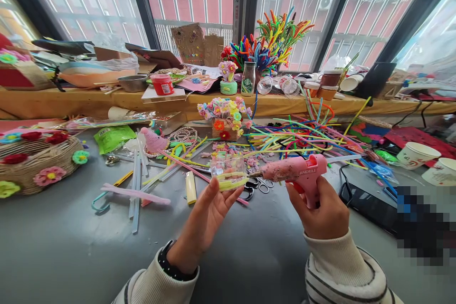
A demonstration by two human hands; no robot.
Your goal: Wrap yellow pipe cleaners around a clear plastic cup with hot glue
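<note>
My left hand [208, 216] grips a small clear plastic cup [228, 167] between thumb and fingers, a little above the table. A yellow pipe cleaner [230, 181] is wrapped round the cup's lower part. In my right hand [320, 211] is a pink hot glue gun [297, 171], its handle in my palm and its nozzle pointing left. The nozzle tip is at the right side of the cup, by the yellow pipe cleaner; whether it touches, I cannot tell. A glue stick [344, 158] sticks out of the gun's back. Behind the nozzle lie scissors [263, 185].
A yellow lighter [191, 188], loose glue sticks [136, 199] and a pink pipe cleaner [137, 193] lie left of my hands. Pipe cleaners [285, 135] pile up behind. A decorated basket [39, 161] stands far left, paper cups [417, 154] and a black phone-like device [370, 208] right.
</note>
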